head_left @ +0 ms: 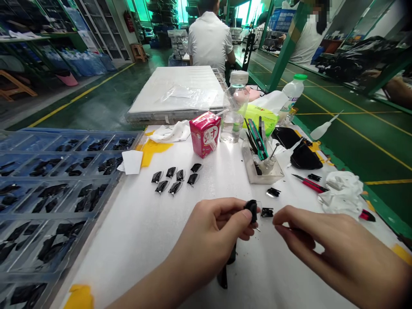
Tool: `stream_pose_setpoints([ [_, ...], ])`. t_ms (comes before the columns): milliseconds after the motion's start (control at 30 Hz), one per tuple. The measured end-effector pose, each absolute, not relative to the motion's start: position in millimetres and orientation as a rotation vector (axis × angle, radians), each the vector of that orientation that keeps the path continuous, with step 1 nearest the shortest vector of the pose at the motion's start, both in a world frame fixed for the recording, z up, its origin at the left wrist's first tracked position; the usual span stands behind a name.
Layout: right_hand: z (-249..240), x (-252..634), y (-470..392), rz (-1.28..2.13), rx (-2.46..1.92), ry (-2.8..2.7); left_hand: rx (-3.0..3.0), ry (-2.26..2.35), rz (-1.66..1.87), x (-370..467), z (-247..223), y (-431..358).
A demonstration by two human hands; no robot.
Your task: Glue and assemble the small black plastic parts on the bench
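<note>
My left hand pinches a small black plastic part between thumb and fingers, with a thin clear edge showing at its right side. To the right of it, my right hand has thumb and forefinger pressed together; I cannot make out anything between them. Between the two hands a little black clip-like piece lies on the white table top. Another black piece with a clear tab rests just beyond. Partly hidden under my left hand is a dark, slender object. Several black parts with clear tabs lie farther left.
Blue compartment trays of black parts line the left side. A red drink carton, a water bottle and a tool holder with cutters stand at the back. A red-handled knife and crumpled tissue lie right. A person sits ahead.
</note>
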State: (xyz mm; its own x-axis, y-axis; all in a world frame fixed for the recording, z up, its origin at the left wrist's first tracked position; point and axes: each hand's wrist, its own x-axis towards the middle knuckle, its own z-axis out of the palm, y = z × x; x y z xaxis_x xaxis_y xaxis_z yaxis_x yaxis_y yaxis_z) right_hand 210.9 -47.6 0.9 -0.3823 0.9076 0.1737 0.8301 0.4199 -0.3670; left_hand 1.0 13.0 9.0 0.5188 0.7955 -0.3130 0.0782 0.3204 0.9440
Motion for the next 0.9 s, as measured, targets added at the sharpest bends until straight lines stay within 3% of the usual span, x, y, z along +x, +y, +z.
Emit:
stream_pose_setpoints([
  [133, -7, 225, -47, -0.095, -1.616, -2.341, 1.268, 0.989, 0.609, 0, 6, 13],
  [400, -30, 192, -41, 0.434, -1.260, -2.655, 1.930, 1.069, 0.823, -2, 4, 8],
  [667, -34, 189, -44, 0.569, -1.229, -2.673, 2.244, 0.928, 1.075, -2, -3, 8],
  [900, -17, 185, -37, 0.419, -1.282, -2.394, 2.389, 0.894, 1.103, -6, -3, 8],
])
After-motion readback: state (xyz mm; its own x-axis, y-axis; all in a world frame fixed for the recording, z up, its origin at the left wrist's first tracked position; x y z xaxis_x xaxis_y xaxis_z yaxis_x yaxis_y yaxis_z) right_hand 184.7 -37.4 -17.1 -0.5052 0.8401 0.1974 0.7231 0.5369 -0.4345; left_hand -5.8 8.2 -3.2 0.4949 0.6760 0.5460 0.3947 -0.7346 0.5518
